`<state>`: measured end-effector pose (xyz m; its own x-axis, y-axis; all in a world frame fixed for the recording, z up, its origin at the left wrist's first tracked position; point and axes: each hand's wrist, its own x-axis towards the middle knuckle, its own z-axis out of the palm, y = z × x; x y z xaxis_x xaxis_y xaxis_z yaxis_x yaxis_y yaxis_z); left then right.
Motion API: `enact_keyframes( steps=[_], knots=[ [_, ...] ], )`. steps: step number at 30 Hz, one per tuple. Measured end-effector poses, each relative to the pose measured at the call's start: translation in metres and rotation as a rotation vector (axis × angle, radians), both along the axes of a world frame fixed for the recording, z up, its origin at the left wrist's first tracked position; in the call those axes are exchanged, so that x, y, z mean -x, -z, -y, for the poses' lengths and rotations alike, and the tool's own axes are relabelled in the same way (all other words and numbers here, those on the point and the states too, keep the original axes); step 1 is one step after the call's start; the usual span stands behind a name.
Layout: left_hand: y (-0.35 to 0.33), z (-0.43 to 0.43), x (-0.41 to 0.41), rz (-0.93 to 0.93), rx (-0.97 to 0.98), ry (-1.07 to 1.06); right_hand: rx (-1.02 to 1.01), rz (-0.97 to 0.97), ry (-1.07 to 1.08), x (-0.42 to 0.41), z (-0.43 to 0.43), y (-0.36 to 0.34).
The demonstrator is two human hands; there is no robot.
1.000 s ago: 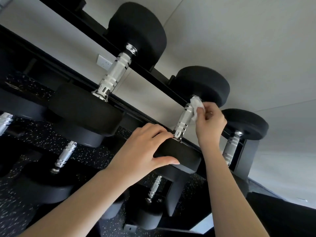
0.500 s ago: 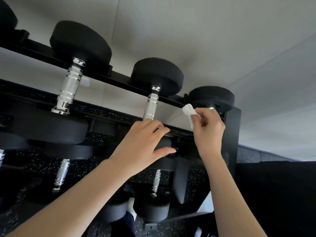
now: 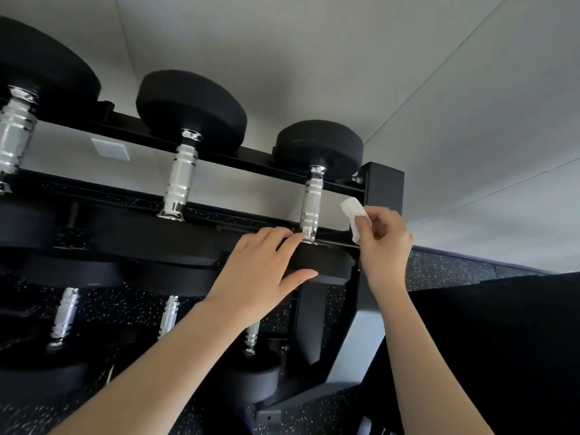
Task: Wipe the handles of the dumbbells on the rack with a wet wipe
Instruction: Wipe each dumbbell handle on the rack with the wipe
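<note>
left hand [image 3: 266,271]: flat on the near head of the end dumbbell [image 3: 314,196], fingers loose, steadying not gripping
right hand [image 3: 381,237]: pinching the folded wipe [image 3: 354,216], just right of the handle, not touching
tip: wrap the wipe round the chrome, run it end to end, keep that head braced so it doesn't roll on the rack [image 3: 384,189]

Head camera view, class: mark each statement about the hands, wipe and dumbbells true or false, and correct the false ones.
1. The right hand holds a white wet wipe. True.
2. The wipe is wrapped around the rightmost top-rack dumbbell handle. False: it is beside the handle, apart from it.
3. The left hand rests on that dumbbell's near black head. True.
4. The dumbbell handles are black rubber. False: they are shiny metal.
5. A lower rack row also holds dumbbells. True.
</note>
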<state>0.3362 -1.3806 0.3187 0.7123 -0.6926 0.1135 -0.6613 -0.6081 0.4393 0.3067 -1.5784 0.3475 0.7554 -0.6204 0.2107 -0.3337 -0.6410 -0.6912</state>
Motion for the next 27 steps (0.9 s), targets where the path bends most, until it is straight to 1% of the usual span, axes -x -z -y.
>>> enact_keyframes(
  steps=[4, 8, 12, 16, 18, 21, 27],
  knots=[
    [0.004, 0.021, 0.014, 0.047, -0.034, -0.052, -0.125, 0.002, -0.033, -0.009, 0.019, 0.014],
    [0.009, 0.027, 0.025, 0.05, -0.065, -0.109, -0.153, 0.052, -0.089, -0.037, 0.023, 0.023],
    [0.011, 0.031, 0.033, 0.019, -0.097, -0.164, -0.142, 0.093, -0.147, -0.075, 0.021, 0.032],
    [0.012, 0.03, 0.031, 0.008, -0.09, -0.159, -0.071, 0.119, -0.166, -0.092, 0.021, 0.044],
    [0.012, 0.028, 0.029, 0.021, -0.081, -0.141, -0.115, 0.102, -0.176, -0.093, 0.024, 0.048],
    [0.012, 0.027, 0.026, 0.013, -0.048, -0.121, -0.18, 0.03, -0.25, -0.092, 0.028, 0.048],
    [0.022, 0.03, 0.029, -0.079, 0.051, -0.145, -0.151, -0.134, -0.501, -0.064, 0.035, 0.035]
  ],
)
